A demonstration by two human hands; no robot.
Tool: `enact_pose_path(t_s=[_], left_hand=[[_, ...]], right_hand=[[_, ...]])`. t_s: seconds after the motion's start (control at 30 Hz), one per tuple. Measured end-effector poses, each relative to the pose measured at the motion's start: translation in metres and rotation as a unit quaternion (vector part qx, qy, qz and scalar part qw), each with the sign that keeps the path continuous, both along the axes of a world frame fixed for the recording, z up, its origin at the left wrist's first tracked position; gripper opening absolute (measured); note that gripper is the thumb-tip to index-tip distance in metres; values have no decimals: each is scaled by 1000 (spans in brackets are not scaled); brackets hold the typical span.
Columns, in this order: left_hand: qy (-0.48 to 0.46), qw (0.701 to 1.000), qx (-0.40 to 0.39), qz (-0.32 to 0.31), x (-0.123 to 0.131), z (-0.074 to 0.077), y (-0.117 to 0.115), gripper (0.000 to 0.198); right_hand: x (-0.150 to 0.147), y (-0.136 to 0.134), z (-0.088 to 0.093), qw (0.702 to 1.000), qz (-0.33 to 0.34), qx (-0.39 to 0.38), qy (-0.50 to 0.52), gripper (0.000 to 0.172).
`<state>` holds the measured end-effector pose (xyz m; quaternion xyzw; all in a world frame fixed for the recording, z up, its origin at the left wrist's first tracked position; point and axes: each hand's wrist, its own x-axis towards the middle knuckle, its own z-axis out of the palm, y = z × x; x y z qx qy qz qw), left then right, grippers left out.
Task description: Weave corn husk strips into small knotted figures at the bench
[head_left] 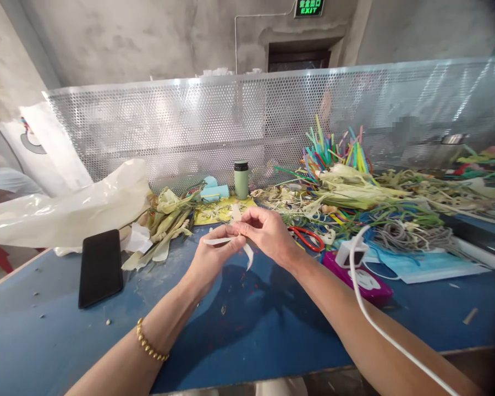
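Pale strips of what looks like corn husk cross between my two hands above the blue table. One end sticks out to the left, one points up, and a curled end hangs below the fingers. My left hand pinches the strips between thumb and fingertips. From the right, my right hand pinches them close to the same spot, its fingertips touching or nearly touching the left ones. Where the strips cross is partly covered by the fingers. Behind the hands lies a yellow sheet strewn with small scraps.
A black phone and a heap of husks lie left. A green bottle stands behind. To the right are red-handled scissors, a purple power socket with a white cable over my right forearm, a blue mask and colourful pipe cleaners.
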<state>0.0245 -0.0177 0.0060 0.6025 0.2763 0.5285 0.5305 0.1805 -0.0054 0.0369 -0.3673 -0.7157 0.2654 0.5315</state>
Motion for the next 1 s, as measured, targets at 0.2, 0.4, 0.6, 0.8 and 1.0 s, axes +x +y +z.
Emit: enact_pose_path(t_s=[0.2,0.4,0.6,0.8,1.0], left_hand=[[34,998,-7,52,1,2,-4,20],[51,997,-10,52,1,4,-6,19],[42,998,-6,42,2,-1,-2,18],[59,996,2,61,1,0,-4,18],[-16,999,-33,6,1,-2,0,24]], right_hand=[[-3,-1,-5,1000,-7,-13,-3,27],[-7,-2,-11,999,-46,-2,2,27],[-10,-3,-13,996,-85,7,1,26],[-12,-1,-15,994,-108,10,4,26],[-8,2,-14,996,-86,0,32,26]])
